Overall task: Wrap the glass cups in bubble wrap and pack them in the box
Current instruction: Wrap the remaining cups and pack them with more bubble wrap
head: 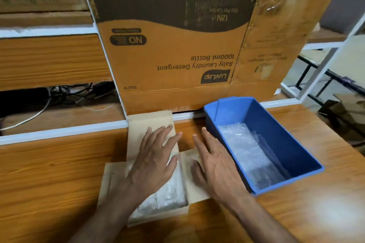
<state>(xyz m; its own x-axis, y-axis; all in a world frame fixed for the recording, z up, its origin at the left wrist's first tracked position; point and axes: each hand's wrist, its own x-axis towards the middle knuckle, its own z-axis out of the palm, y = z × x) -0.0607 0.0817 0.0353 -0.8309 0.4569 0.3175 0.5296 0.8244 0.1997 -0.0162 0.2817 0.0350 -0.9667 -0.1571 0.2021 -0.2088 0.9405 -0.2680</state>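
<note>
Bubble-wrapped cups [166,195] are lying in the small box [150,163], long axis running away from the person. Left hand [156,162] is hovering flat-fingered directly above; right hand [213,163], equally spread, is pressing the box's right flap.

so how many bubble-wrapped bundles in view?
2. One lies in the small box, partly under the left hand; one lies in the blue bin. More may be hidden under the hands or wrap.

both forearms reach forward, left grip [153,161] and right grip [214,161] flat, fingers straight.
</note>
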